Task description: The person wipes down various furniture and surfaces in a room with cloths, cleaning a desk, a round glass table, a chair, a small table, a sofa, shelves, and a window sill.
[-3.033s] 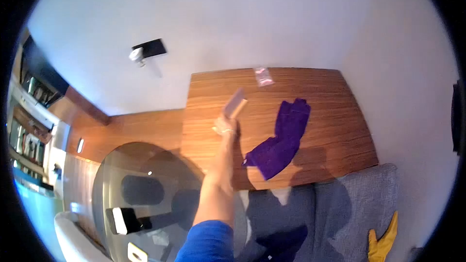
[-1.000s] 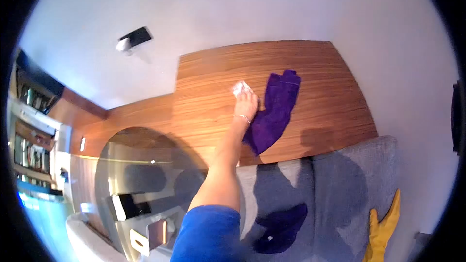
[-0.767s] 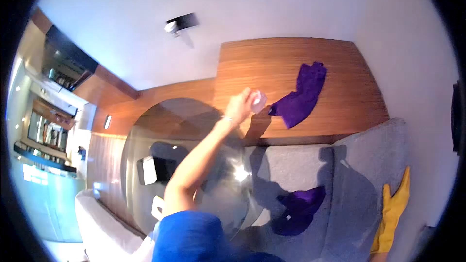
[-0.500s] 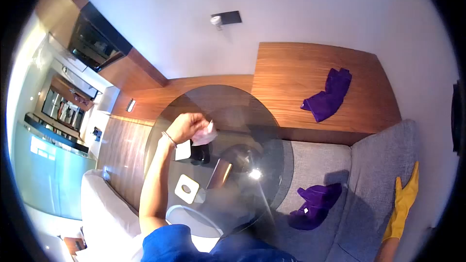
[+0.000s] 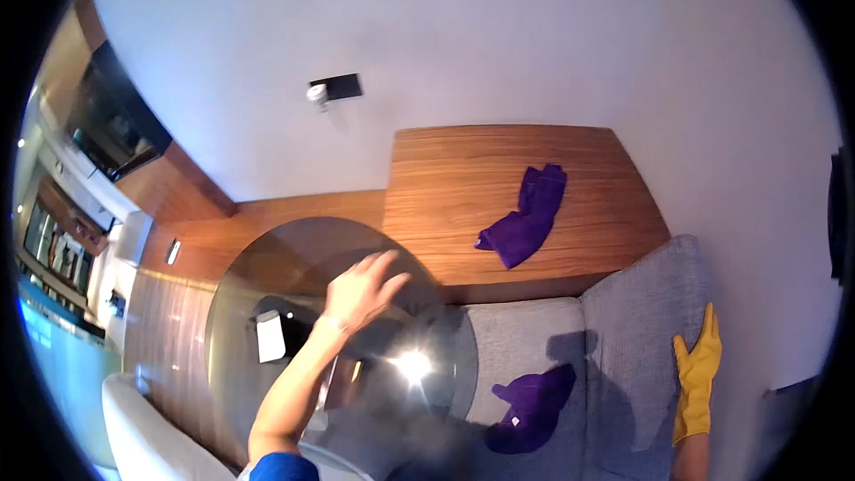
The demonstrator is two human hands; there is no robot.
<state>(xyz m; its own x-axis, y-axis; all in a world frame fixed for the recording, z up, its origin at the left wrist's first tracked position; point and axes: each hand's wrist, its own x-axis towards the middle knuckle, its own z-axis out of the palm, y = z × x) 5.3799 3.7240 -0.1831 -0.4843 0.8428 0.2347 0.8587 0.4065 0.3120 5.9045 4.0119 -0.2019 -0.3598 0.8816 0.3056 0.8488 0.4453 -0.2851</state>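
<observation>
After it held a packet, left hand (image 5: 359, 294) opens.

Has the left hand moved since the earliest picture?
Yes, the left hand has moved left, from over the wooden surface to over the round glass table.

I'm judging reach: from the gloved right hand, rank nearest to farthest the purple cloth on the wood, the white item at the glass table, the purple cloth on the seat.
From the right hand:
1. Seat cloth, to its left.
2. Wood-top cloth, left and farther forward.
3. White item, far left.
</observation>
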